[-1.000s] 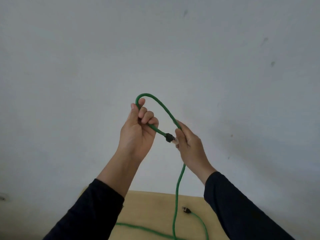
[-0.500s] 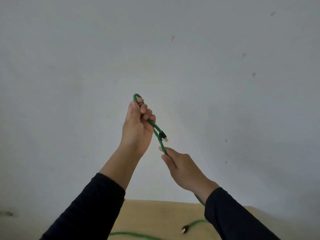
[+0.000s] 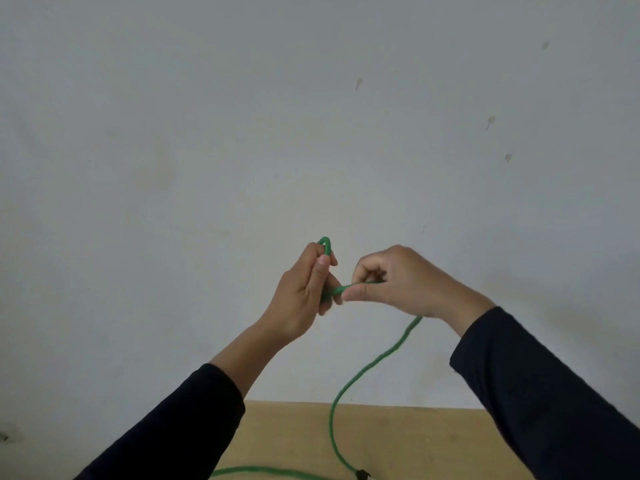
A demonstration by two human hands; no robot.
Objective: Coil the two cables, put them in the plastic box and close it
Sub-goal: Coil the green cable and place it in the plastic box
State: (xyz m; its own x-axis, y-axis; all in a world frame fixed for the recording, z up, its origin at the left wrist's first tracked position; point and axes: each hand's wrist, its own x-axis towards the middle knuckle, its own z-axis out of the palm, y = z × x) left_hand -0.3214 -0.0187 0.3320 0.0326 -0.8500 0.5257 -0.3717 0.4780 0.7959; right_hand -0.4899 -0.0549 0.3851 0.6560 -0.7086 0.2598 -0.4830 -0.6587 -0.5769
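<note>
Two hands are raised in front of a pale grey, matte wall (image 3: 311, 116) that carries a few faint smudges and small drip-shaped marks. Both forearms come up from the bottom corners in dark, soft-looking long sleeves (image 3: 540, 386) pushed back from the wrists. The left hand (image 3: 304, 289) is upright with its fingers curled round a tight, narrow fold of green cable (image 3: 374, 365); the top of that fold pokes out above the fingers as a small rounded arch, and the thumb presses along the front of it. The right hand (image 3: 405, 282) sits just beside the left, nearly touching it, knuckles upward, its thumb and fingers pinching a short, level stretch of the same cable that runs straight across into the left hand's grip. The cable is round, smooth and evenly bright green, about as thick as a cord. From under the right hand it drops in a loose, gentle S-curve down to a light tan wooden table (image 3: 398, 441) with a plain flat surface, whose far edge meets the wall. More of the cable lies on the table as a long shallow arc along the bottom edge of the view. A small dark connector (image 3: 362, 474) rests on the table at the bottom edge, where the hanging strand comes down; its shape is too small to make out.
</note>
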